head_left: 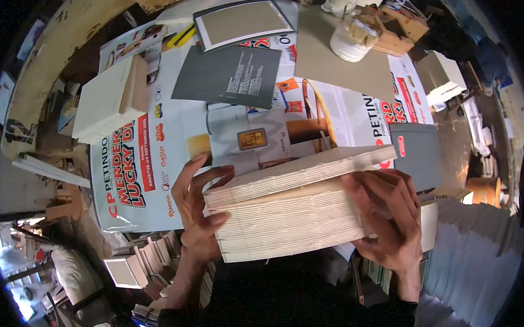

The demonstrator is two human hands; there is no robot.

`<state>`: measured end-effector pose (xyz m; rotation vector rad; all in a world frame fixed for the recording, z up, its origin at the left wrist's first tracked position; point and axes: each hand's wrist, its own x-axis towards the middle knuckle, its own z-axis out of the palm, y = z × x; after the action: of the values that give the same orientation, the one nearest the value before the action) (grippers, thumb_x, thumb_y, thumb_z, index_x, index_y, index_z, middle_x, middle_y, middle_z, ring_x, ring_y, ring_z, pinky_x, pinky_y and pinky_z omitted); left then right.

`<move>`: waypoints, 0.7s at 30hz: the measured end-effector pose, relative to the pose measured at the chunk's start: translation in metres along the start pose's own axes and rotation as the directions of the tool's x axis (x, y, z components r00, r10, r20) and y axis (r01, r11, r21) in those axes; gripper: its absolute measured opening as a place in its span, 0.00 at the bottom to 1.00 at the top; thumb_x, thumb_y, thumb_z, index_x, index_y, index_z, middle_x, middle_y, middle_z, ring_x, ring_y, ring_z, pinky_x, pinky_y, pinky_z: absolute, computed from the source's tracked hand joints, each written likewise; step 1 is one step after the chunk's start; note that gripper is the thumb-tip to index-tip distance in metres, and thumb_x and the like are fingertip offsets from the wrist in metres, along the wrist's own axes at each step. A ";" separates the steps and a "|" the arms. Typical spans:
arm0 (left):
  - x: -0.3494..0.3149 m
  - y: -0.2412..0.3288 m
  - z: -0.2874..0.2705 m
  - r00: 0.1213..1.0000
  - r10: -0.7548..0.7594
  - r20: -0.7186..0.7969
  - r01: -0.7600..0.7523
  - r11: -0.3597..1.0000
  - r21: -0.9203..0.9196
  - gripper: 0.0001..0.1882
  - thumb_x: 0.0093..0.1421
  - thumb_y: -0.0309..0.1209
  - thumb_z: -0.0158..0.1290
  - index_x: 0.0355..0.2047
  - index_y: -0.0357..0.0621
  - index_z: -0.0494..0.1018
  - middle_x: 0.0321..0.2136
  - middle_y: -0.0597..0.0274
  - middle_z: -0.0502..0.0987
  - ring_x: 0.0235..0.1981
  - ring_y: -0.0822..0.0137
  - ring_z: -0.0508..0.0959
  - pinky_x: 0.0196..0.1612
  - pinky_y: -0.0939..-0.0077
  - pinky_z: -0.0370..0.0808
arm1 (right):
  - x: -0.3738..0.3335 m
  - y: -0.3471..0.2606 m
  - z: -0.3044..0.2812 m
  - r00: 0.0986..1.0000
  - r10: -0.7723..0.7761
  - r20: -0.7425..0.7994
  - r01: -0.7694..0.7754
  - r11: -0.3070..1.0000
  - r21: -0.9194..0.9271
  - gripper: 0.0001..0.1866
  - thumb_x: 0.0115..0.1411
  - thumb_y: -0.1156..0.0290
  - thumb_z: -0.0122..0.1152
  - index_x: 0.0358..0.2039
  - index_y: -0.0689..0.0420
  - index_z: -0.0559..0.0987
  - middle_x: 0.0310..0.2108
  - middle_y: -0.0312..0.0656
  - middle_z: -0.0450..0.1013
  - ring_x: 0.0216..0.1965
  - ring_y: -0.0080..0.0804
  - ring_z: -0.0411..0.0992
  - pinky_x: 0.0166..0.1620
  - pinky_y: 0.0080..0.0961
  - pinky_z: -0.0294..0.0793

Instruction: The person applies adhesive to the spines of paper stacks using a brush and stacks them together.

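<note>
In front of me I hold a thick, coverless book block (288,226), its ridged edge of folded cream sections facing me. A gap splits it, with a thinner upper part (299,171) tilted up to the right. My left hand (202,205) grips the left end, its thumb at the lower stack and its fingers by the upper part. My right hand (388,218) grips the right end, its fingers bent and one fingertip by the gap. Beyond the book block lie a dark grey cover sheet (219,74) and a framed grey panel (244,25).
A printed banner (167,200) covers the table. Another book block (110,101) stands at left, a pale paper stack (444,78) at far right. A white tub with a brush (352,42) stands on grey board (319,66) beside a wooden box (390,37). Several books (147,258) lie lower left.
</note>
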<state>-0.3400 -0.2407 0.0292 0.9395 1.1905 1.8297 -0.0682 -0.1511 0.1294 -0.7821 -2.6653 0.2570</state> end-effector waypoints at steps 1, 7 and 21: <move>0.000 -0.002 -0.002 0.999 0.033 0.019 -0.034 0.999 0.037 0.42 0.50 0.42 0.65 0.61 0.41 0.59 0.60 0.43 0.61 0.50 0.48 0.75 0.53 0.53 0.75 | -0.002 0.001 0.001 1.000 -0.003 -0.001 0.003 1.000 0.003 0.42 0.28 0.71 0.70 0.52 0.60 0.77 0.54 0.48 0.70 0.52 0.45 0.71 0.53 0.46 0.71; -0.004 -0.017 -0.003 0.944 0.307 0.122 -0.330 0.852 0.406 0.38 0.53 0.32 0.64 0.59 0.35 0.57 0.47 0.40 0.73 0.44 0.51 0.79 0.49 0.57 0.76 | -0.012 0.017 0.019 0.959 -0.155 -0.236 0.156 0.988 -0.014 0.40 0.32 0.69 0.76 0.52 0.60 0.77 0.57 0.50 0.68 0.58 0.47 0.68 0.58 0.54 0.68; -0.083 -0.079 0.003 0.897 -0.417 -0.144 0.394 0.904 -0.164 0.44 0.58 0.36 0.60 0.68 0.36 0.48 0.68 0.42 0.49 0.64 0.46 0.62 0.63 0.55 0.66 | -0.021 0.012 0.048 0.769 0.597 -0.228 -0.228 0.590 0.775 0.56 0.46 0.50 0.75 0.66 0.70 0.57 0.64 0.53 0.62 0.64 0.41 0.61 0.65 0.37 0.56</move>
<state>-0.2844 -0.2890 -0.0582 0.4166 1.2464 1.6461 -0.0639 -0.1559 0.0756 -1.0273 -1.6353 1.0204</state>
